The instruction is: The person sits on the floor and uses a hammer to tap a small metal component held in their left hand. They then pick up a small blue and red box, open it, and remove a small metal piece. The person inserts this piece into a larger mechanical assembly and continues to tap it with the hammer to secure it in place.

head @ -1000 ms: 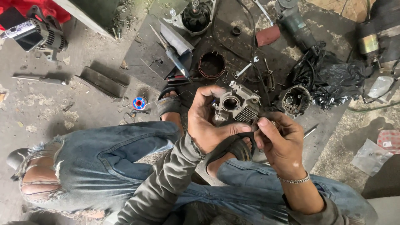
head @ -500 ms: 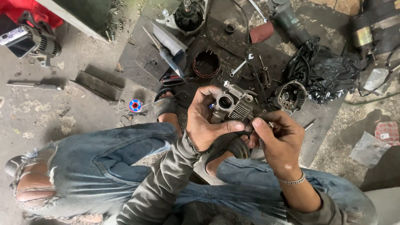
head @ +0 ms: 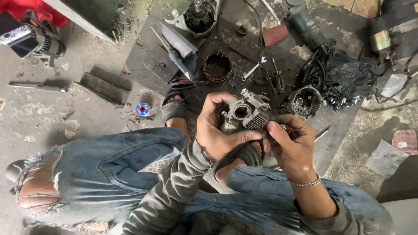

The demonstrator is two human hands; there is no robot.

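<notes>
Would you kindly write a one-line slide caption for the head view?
Both hands, left hand and right hand, grip a grey metal housing above scattered motor parts.

I see a clear plastic bag right of the black plastic sheet, and a red-white packet just beyond it.

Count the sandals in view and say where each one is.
2. One dark sandal is on the foot stretched out to the left of the left hand. The other sandal sits just under both hands, below the grey metal housing they hold. None seems hidden.
</notes>
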